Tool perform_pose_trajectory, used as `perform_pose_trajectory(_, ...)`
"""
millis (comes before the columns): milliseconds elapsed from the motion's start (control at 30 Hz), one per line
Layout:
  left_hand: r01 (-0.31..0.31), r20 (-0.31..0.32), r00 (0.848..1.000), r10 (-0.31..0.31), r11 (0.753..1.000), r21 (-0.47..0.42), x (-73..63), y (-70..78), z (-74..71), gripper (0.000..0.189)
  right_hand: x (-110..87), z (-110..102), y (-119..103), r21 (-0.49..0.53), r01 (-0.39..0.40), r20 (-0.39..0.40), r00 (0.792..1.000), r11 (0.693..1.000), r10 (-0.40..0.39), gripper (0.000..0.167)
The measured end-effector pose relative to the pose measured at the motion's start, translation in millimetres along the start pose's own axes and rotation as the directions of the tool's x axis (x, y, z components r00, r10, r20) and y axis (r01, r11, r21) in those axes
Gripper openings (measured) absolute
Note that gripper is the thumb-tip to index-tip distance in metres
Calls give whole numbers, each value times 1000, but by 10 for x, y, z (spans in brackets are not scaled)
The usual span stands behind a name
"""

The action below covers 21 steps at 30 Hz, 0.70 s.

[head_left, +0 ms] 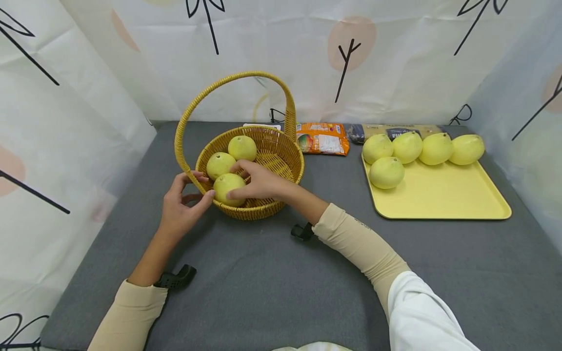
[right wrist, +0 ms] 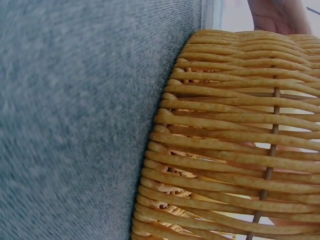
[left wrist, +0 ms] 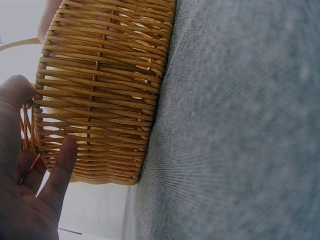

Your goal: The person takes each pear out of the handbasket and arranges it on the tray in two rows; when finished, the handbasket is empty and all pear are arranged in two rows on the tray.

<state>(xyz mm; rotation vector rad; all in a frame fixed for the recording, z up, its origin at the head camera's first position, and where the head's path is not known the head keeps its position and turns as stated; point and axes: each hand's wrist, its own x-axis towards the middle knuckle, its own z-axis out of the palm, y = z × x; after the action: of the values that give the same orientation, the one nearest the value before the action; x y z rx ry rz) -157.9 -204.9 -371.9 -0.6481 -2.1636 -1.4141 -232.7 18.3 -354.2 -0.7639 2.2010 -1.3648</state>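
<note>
A yellow wicker basket (head_left: 285, 168) with a tall arched handle (head_left: 186, 114) stands on the grey cloth at the left. Inside lie a round yellow-green fruit (head_left: 242, 147) at the back, a second fruit (head_left: 219, 165) at the left and a front fruit (head_left: 229, 187). My right hand (head_left: 263, 183) reaches over the rim and holds the front fruit between thumb and fingers. At the left rim, by the handle's foot, my left hand (head_left: 186, 200) grips the basket. The left wrist view shows its thumb at the rim and fingers (left wrist: 62, 165) against the woven wall (left wrist: 100, 100).
On the right is a yellow tray (head_left: 443, 195) with several more yellow-green fruits (head_left: 386, 172) along its back and left. An orange packet (head_left: 322, 139) and a long beige-and-dark packet (head_left: 373, 131) lie along the back edge, by the patterned curtain (head_left: 281, 58).
</note>
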Motion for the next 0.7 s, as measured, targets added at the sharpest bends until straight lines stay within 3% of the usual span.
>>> perform_pose_trajectory(333,9,-3,1000,-9,1000,-7,-5,0,-2,43,18,-1,-20,-64,35,-17,999,997,-36,58)
perform_pose_trajectory(700,9,0,1000,-9,1000,-15,2,-1,1,43,-72,-62,-46,-39,65,-62,996,997,-67,59)
